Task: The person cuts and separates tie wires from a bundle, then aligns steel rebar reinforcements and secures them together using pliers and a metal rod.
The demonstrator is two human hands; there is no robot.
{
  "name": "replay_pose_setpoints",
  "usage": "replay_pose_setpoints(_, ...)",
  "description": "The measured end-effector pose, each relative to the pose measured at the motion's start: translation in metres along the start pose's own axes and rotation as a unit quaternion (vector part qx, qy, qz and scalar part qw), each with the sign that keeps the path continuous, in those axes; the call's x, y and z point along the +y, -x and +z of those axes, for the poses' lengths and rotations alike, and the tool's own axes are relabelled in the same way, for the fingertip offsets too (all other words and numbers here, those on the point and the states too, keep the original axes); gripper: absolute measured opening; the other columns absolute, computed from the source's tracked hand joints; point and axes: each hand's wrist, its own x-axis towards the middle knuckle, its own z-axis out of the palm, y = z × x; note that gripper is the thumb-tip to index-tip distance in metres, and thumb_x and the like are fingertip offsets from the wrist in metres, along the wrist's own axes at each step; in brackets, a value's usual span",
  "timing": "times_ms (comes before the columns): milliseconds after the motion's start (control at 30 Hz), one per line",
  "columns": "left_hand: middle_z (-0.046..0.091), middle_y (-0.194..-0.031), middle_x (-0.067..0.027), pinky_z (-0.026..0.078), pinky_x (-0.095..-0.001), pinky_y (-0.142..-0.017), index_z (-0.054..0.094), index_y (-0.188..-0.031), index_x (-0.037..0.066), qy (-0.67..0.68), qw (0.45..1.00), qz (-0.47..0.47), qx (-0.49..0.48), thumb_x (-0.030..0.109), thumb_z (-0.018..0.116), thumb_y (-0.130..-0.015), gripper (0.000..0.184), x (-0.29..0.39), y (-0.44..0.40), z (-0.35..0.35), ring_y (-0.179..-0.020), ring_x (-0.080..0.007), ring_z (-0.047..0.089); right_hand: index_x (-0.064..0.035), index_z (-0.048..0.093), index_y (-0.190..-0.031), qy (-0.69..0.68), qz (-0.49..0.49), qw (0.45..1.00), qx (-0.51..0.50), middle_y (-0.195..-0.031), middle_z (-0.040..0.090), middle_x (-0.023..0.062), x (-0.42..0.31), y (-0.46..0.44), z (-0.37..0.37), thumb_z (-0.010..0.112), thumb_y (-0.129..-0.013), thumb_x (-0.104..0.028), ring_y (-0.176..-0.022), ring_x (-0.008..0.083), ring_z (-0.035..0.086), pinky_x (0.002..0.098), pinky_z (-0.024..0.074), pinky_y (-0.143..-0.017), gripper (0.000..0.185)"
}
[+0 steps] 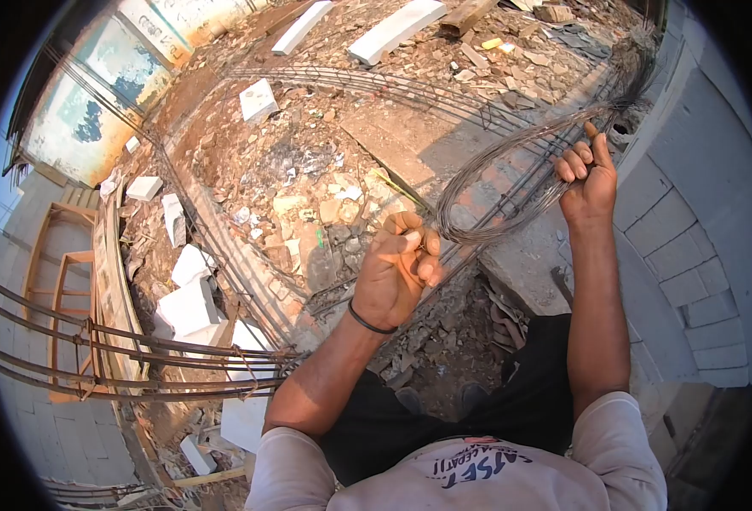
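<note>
A loose coil of thin binding wire (465, 183) stretches as a long loop between my two hands. My right hand (591, 179) is closed round its near strands at the right side, index finger raised over the wire. At the loop's left end, my left hand (397, 271) has its fingers curled inward and pressed together, touching or very close to the coil. What those fingers pinch, if anything, is too small to make out. A dark band circles the left wrist. Beneath the coil run long steel reinforcing bars (512, 204).
Tied rebar (172, 362) juts in from the left at forearm height. Grey block wall (674, 255) rises close on the right. Broken bricks and rubble (512, 72) cover the ground, with white blocks (190, 308) scattered about. A wooden frame (63, 289) leans at far left.
</note>
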Motion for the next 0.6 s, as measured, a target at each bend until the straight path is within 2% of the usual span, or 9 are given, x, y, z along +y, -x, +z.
replay_pose_setpoints(133, 0.058, -0.083, -0.0063, 0.042, -0.0305, -0.056, 0.057, -0.114, 0.011, -0.004, 1.0, 0.007, 0.011, 0.011, 0.055, -0.094, 0.02, 0.005, 0.003, 0.008, -0.059, -0.0133, 0.049, -0.0073, 0.047, -0.122, -0.003, 0.015, 1.0, 0.006, -0.068, 0.04, -0.0036, 0.002, -0.001, -0.001, 0.044, -0.106, -0.033, -0.05, 0.0067, 0.036, 0.0246, 0.0343, -0.046, 0.031)
replay_pose_setpoints(200, 0.051, -0.079, -0.0057, 0.041, -0.0291, -0.05, 0.052, -0.11, 0.007, -0.093, 0.994, -0.015, 0.049, 0.006, 0.055, -0.093, 0.017, 0.009, 0.003, 0.012, -0.053, -0.0108, 0.044, -0.0078, 0.047, -0.122, -0.011, 0.018, 1.0, -0.007, -0.067, 0.039, -0.0039, 0.003, -0.002, -0.002, 0.044, -0.106, -0.034, -0.05, 0.0066, 0.036, 0.0245, 0.034, -0.046, 0.031)
replay_pose_setpoints(300, 0.051, -0.077, -0.0028, 0.039, -0.0256, -0.05, 0.056, -0.109, 0.006, -0.065, 0.994, -0.048, 0.07, 0.008, 0.055, -0.095, 0.014, 0.007, 0.006, 0.012, -0.054, -0.0089, 0.044, -0.0079, 0.047, -0.122, -0.008, 0.016, 1.0, -0.006, -0.067, 0.039, -0.0042, 0.0, 0.0, 0.0, 0.044, -0.106, -0.034, -0.049, 0.0065, 0.036, 0.0246, 0.0338, -0.045, 0.031)
replay_pose_setpoints(600, 0.05, -0.073, 0.0006, 0.036, -0.0244, -0.045, 0.057, -0.104, 0.006, -0.129, 0.986, -0.021, 0.105, 0.01, 0.056, -0.095, 0.01, 0.005, 0.008, 0.019, -0.048, -0.0061, 0.039, -0.0083, 0.048, -0.121, -0.026, 0.016, 0.999, -0.015, -0.067, 0.038, -0.0044, -0.002, -0.002, -0.005, 0.047, -0.105, -0.035, -0.049, 0.0061, 0.035, 0.0246, 0.0335, -0.045, 0.031)
